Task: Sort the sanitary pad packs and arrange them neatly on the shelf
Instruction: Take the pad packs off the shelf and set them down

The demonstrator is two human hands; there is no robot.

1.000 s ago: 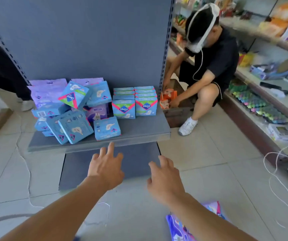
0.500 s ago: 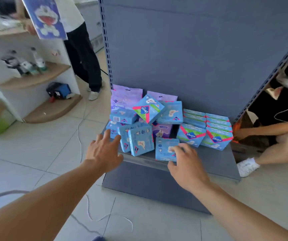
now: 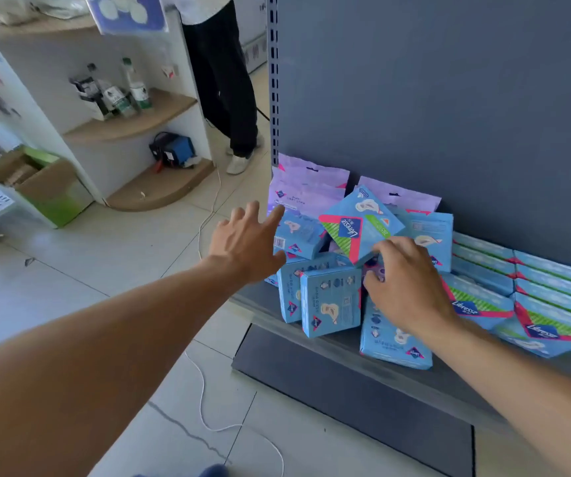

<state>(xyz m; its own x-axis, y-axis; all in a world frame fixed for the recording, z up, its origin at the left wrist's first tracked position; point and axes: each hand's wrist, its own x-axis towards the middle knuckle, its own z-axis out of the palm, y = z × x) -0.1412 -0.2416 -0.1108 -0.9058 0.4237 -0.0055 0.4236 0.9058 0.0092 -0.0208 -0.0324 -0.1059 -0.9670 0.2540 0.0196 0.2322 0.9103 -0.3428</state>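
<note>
You are in a small retail shop. In front of you stands a grey metal gondola shelf (image 3: 311,325) with a slotted upright (image 3: 273,80) and a plain back panel (image 3: 449,98), the kind of fixture stores use for stock. On it lie many identical blue Libresse sanitary pad packs (image 3: 359,227), some jumbled and some in neat rows (image 3: 549,287), with purple packs (image 3: 308,187) leaning against the panel. To your left, a white corner display unit with rounded wooden shelves (image 3: 132,122) holds bottles (image 3: 136,84), and an open cardboard carton (image 3: 41,187) sits on the tiled floor (image 3: 105,256). Another person's legs (image 3: 229,80) stand in the aisle.
</note>
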